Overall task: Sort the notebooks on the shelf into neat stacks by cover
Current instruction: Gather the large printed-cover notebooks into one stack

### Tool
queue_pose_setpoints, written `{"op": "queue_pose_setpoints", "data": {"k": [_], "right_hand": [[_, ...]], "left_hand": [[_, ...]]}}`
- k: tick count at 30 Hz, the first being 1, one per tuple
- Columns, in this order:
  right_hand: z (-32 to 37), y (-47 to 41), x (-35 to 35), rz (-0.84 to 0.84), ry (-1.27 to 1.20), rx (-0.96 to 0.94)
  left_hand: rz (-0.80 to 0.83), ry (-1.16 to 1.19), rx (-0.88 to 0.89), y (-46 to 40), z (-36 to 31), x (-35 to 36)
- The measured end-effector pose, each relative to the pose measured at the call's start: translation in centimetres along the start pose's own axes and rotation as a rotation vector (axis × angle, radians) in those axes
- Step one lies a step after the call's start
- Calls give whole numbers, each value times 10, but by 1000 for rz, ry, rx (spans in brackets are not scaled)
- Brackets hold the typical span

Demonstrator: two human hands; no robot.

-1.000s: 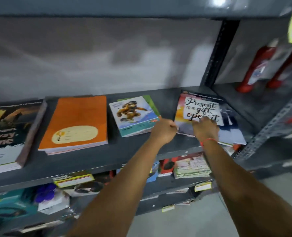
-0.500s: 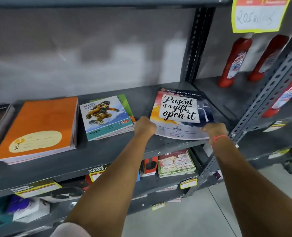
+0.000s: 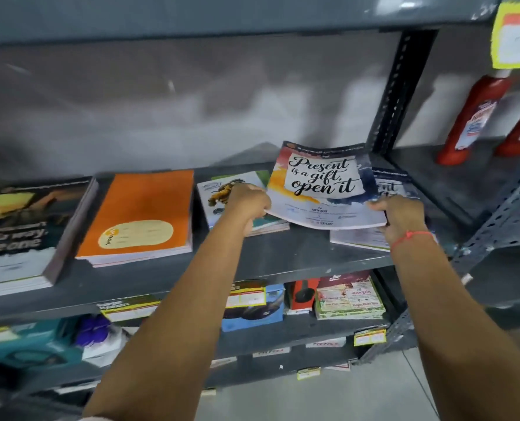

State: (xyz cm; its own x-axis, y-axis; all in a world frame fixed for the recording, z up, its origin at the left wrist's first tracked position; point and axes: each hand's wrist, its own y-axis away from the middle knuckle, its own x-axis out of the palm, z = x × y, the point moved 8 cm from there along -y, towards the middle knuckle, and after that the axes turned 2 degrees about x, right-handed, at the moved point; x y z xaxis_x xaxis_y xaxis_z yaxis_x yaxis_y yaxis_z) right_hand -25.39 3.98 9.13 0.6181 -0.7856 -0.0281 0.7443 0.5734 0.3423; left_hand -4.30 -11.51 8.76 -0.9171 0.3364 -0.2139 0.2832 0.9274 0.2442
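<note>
Gripping notebook (image 3: 322, 183) w/ both hands

Orange notebook (image 3: 143, 212); red bottles (image 3: 473, 117); grey shelf (image 3: 298, 256).

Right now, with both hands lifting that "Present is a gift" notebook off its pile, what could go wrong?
1. The lifted notebook sags between the left hand and right hand, each pinching only an edge; it could slip or crease.
2. Its left corner hangs over the cartoon notebook pile, so it may knock that pile askew.
3. The matching pile underneath sits near the shelf front and could be dragged off.
</note>
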Motion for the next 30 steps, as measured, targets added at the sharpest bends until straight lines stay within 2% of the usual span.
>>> {"op": "queue_pose_setpoints", "data": {"k": [3, 6, 9, 12, 15, 18, 23, 30], "right_hand": [[1, 14, 50, 62, -34, -5], [-5, 40, 116, 125, -42, -39], [-10, 79, 184, 205, 68, -83], [-28, 119, 267, 325, 100, -77], [-51, 153, 345, 374, 55, -52], [-61, 189, 397, 418, 134, -106], [-73, 226, 453, 468, 290, -234], [-107, 223, 492, 496, 628, -349]], "left_hand": [[-48, 96, 46, 7, 2, -64], [-88, 85, 83, 14, 14, -144], [-121, 108, 81, 21, 33, -222], [-220, 119, 72, 35, 57, -314], [-313, 87, 27, 49, 83, -396], [-458, 80, -61, 59, 110, -459], [-468, 19, -107, 61, 147, -514], [-506, -88, -68, 53, 178, -539]]}}
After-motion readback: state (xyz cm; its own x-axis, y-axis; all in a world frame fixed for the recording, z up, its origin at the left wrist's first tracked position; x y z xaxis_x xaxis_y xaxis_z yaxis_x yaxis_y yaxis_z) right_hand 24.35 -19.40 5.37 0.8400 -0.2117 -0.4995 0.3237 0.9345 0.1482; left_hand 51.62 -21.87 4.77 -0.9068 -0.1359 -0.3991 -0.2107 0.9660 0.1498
